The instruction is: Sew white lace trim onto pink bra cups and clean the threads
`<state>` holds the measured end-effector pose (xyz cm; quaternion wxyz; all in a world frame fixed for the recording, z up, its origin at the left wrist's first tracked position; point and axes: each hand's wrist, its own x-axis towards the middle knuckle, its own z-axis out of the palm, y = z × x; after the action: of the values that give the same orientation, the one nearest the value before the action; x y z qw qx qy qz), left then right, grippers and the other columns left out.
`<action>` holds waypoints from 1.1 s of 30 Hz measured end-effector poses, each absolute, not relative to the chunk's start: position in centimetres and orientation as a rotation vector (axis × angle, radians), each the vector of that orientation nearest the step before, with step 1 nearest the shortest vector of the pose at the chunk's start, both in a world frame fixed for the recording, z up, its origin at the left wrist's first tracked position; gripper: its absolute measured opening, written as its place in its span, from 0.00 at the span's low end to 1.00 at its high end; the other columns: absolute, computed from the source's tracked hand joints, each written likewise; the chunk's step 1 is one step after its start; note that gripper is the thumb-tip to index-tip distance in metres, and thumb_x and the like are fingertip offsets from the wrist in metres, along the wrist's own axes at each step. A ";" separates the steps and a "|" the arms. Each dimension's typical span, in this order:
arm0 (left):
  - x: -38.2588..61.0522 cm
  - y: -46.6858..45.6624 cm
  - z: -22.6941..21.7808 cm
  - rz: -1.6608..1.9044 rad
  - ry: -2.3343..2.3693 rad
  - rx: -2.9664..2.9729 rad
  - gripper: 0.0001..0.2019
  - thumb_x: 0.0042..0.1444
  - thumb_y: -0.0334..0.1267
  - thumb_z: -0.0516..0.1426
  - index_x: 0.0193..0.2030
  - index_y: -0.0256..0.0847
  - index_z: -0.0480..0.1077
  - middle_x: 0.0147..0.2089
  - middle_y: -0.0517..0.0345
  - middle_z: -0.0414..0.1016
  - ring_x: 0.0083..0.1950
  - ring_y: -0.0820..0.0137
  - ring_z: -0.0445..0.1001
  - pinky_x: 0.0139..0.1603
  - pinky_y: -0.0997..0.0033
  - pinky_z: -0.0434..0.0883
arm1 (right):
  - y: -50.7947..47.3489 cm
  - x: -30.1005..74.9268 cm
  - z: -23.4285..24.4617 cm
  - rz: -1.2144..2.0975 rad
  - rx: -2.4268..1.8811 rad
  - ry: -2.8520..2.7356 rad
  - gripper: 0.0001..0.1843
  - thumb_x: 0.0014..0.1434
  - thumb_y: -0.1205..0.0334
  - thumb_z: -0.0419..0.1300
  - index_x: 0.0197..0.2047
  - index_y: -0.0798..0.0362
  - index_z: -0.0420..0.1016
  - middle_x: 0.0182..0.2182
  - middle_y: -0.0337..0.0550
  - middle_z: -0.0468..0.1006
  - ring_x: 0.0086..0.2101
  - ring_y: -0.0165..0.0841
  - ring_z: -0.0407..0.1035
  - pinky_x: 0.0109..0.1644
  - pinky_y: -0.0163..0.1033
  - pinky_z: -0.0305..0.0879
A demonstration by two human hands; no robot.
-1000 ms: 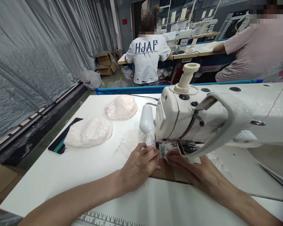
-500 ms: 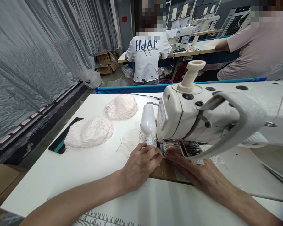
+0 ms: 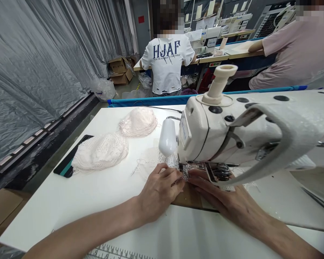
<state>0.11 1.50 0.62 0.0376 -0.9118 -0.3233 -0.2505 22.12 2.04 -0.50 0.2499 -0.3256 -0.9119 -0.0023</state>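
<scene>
White lace fabric [image 3: 147,168] lies under the head of a white sewing machine [image 3: 199,126], with loose threads trailing on its left. My left hand [image 3: 159,192] has its fingers curled and closed on the lace just left of the needle area. On the other side, my right hand [image 3: 224,198] reaches under the machine head, its long fingers pressed together on the lace edge near the presser foot. The machine's wire guard partly covers those fingertips, and the needle point is hard to make out.
Two pale lace bra cups, one white [image 3: 101,151] and one pinkish [image 3: 138,122], rest on the white table [image 3: 97,201]. A dark flat object [image 3: 67,168] sits under the nearer one. A ruler [image 3: 116,251], scissors [image 3: 318,200] and a lamp [image 3: 167,136] are nearby. Two people sit beyond.
The view has shifted slightly, so the machine appears a little larger and further right. Both hands stay at the lace by the needle, with hardly any movement.
</scene>
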 end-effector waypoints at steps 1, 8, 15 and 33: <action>0.1 1.5 0.6 -0.767 -0.993 -2.798 0.09 0.63 0.29 0.49 0.44 0.37 0.70 0.43 0.56 0.77 0.44 0.73 0.74 0.48 0.65 0.66 | 2.0 22.1 -0.5 -0.003 -0.900 -2.482 0.19 0.65 0.65 0.50 0.25 0.48 0.75 0.25 0.43 0.73 0.40 0.39 0.70 0.43 0.47 0.68; 0.0 1.5 0.7 -0.729 -0.995 -2.796 0.08 0.63 0.28 0.50 0.43 0.37 0.70 0.43 0.57 0.77 0.43 0.74 0.74 0.50 0.65 0.65 | 2.0 22.1 -0.6 -0.002 -0.907 -2.462 0.20 0.64 0.65 0.51 0.22 0.48 0.75 0.23 0.43 0.73 0.41 0.39 0.70 0.45 0.47 0.69; 0.0 1.5 0.2 -0.796 -1.038 -2.801 0.06 0.63 0.31 0.52 0.41 0.38 0.70 0.43 0.59 0.76 0.43 0.73 0.73 0.49 0.64 0.63 | 1.8 21.7 -0.6 -0.082 -0.916 -2.452 0.21 0.65 0.63 0.50 0.23 0.49 0.75 0.27 0.45 0.76 0.43 0.43 0.70 0.43 0.50 0.68; 0.1 1.4 -0.6 -0.765 -1.091 -2.831 0.07 0.63 0.37 0.53 0.43 0.39 0.69 0.44 0.59 0.75 0.46 0.73 0.72 0.52 0.63 0.62 | 1.5 21.3 -0.8 0.004 -0.981 -2.400 0.13 0.65 0.62 0.50 0.46 0.48 0.75 0.37 0.46 0.79 0.43 0.42 0.71 0.46 0.50 0.67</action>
<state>0.08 1.43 -0.57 0.0061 -0.9048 -0.3487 -0.2445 21.27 1.47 -0.83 0.2710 -0.3642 -0.8910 0.0014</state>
